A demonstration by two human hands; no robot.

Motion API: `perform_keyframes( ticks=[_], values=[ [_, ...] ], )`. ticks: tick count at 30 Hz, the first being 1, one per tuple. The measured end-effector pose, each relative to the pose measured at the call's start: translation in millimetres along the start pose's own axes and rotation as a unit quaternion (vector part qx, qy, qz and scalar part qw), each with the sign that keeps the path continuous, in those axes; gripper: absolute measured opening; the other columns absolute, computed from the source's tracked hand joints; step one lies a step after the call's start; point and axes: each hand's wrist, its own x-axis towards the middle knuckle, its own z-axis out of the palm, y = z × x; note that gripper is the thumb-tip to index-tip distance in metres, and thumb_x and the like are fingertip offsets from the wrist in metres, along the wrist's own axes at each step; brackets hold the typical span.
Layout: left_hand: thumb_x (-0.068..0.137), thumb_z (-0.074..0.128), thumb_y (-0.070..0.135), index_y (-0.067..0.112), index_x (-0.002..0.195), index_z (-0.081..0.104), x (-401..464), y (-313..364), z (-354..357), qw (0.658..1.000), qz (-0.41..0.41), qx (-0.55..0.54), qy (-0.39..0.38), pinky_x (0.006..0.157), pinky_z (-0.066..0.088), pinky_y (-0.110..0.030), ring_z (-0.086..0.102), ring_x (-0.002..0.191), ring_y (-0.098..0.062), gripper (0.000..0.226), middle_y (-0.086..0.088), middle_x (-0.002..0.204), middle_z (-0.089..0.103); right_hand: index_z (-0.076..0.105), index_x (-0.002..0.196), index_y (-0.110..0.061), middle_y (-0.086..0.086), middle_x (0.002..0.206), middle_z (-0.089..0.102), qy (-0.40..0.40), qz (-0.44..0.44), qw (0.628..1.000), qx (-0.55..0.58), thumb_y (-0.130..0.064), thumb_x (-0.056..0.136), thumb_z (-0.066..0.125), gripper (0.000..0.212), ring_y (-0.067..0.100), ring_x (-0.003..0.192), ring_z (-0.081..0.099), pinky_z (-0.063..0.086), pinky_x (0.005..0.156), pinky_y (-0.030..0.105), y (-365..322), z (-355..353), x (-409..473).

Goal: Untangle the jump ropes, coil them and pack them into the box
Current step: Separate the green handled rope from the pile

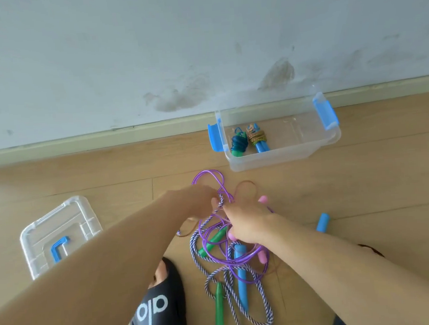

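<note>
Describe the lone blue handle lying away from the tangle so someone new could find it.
Start at the clear box by the wall and come down the wooden floor toward the right forearm. The blue handle lies just beyond that forearm, right of the rope tangle. Unlike the tangle's other blue handle, no rope crosses it.

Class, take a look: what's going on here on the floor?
A person is untangling jump ropes on a wooden floor. The left hand pinches a striped rope, and the right hand grips a pink handle amid the purple rope tangle. Two coiled ropes already lie in the clear box; its lid lies apart.
</note>
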Motion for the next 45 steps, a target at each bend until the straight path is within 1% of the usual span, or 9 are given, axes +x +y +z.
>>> perform_keyframes(
  ticks=[5,14,26,30,33,35,37,40,45],
  values=[
    [0.092,0.049,0.01,0.036,0.14,0.047,-49.1,4.5,-22.1,0.998,0.043,-0.03,0.03,0.097,0.041,-0.03,0.05,0.125,-0.02,0.054,0.007,0.138,0.052,0.063,0.085,-0.016,0.003,0.09,0.072,0.0,0.001,0.999,0.033,-0.011,0.08,0.054,0.012,0.024,0.078,0.06,0.047,0.091,0.042,-14.7,-23.8,-9.2],
    [0.097,0.051,0.042,0.018,0.077,0.071,-159.7,16.2,-68.9,0.963,0.053,-0.231,0.127,0.092,0.051,-0.033,0.067,0.097,-0.017,0.037,0.006,0.095,0.076,0.071,0.092,-0.024,-0.013,0.069,0.056,0.166,-0.081,0.978,0.101,-0.012,0.085,0.061,0.018,0.006,0.065,0.053,0.041,0.057,0.024,-28.8,-177.7,-147.9],
    [0.105,0.021,0.047,0.009,0.083,0.06,-304.4,92.4,-118.5,0.683,0.279,-0.608,0.291,0.089,0.051,-0.042,0.065,0.09,-0.029,0.059,-0.02,0.107,0.072,0.057,0.128,-0.035,-0.008,0.097,0.065,0.174,-0.152,0.936,0.266,-0.041,0.08,0.078,0.052,0.004,0.094,0.062,0.043,0.077,0.022,-40.4,-167.7,-244.5],
    [0.104,0.02,0.049,0.013,0.061,0.042,-314.3,106.8,-120.2,0.611,0.302,-0.681,0.267,0.089,0.047,-0.038,0.061,0.072,-0.027,0.06,-0.009,0.063,0.057,0.068,0.085,-0.018,-0.013,0.071,0.06,0.228,-0.136,0.926,0.27,-0.044,0.089,0.066,0.027,0.001,0.065,0.054,0.038,0.062,0.017,-51.9,-162.9,-235.7],
    [0.1,0.028,0.047,0.022,0.063,0.02,-319.2,95.4,-136.3,0.487,0.284,-0.782,0.266,0.054,0.04,-0.025,0.021,0.047,-0.017,0.046,0.003,0.052,0.019,0.069,0.081,-0.01,-0.002,0.08,0.071,0.238,-0.063,0.926,0.285,-0.04,0.093,0.058,0.034,0.014,0.078,0.066,0.048,0.077,0.026,-36.1,-165.2,-231.0],
    [0.096,0.032,0.038,0.023,0.058,0.021,-317.4,80.2,-142.8,0.527,0.207,-0.741,0.361,0.046,0.025,-0.025,0.014,0.045,-0.017,0.042,0.004,0.05,0.018,0.067,0.077,-0.01,0.004,0.081,0.074,0.229,-0.036,0.935,0.268,-0.034,0.094,0.056,0.032,0.015,0.079,0.068,0.048,0.079,0.03,-23.2,-168.2,-234.7],
    [0.091,0.034,0.028,0.019,0.053,0.039,-305.8,58.8,-138.3,0.712,0.049,-0.516,0.474,0.053,0.034,-0.026,0.034,0.044,-0.021,0.039,0.0,0.05,0.041,0.053,0.066,-0.016,0.003,0.065,0.068,0.266,-0.025,0.929,0.256,-0.032,0.091,0.057,0.031,0.013,0.06,0.064,0.042,0.062,0.028,-19.2,-175.6,-240.2],
    [0.089,0.038,0.011,0.008,0.083,0.052,-282.8,42.4,-121.2,0.909,-0.031,-0.277,0.311,0.061,0.043,-0.029,0.057,0.06,-0.028,0.016,-0.013,0.082,0.07,0.041,0.063,-0.019,-0.005,0.056,0.044,0.342,-0.077,0.873,0.339,-0.025,0.086,0.064,0.033,0.014,0.045,0.055,0.043,0.055,0.028,-28.2,-186.7,-245.3],
    [0.084,0.052,0.011,0.026,0.126,0.05,-274.6,44.4,-118.2,0.928,0.064,-0.296,0.217,0.092,0.052,-0.036,0.07,0.098,-0.018,0.044,0.008,0.116,0.068,0.043,0.072,-0.018,-0.005,0.066,0.039,0.365,-0.129,0.858,0.337,-0.009,0.076,0.063,0.022,0.016,0.059,0.035,0.032,0.054,0.026,-39.9,-190.8,-247.2]
  ],
)
